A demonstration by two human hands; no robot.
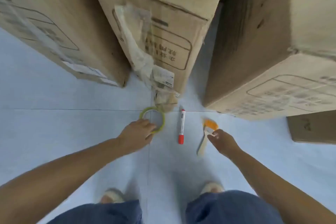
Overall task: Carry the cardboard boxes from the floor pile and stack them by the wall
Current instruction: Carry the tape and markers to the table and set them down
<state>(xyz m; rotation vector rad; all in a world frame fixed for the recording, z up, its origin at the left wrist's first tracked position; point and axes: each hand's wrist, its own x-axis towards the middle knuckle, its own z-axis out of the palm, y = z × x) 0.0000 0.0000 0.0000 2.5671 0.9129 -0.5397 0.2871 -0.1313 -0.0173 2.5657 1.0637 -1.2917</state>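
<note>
The left hand [138, 133] rests its grip on a green tape ring [152, 119] lying on the floor [54, 132], fingers curled over its near rim. The right hand [224, 141] pinches an orange-headed tool [207, 134] beside a red marker [181, 126]. Cardboard boxes [163, 29] stand on the floor just beyond.

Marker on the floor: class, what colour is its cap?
Red; the marker cap shows best in the head view.
</note>
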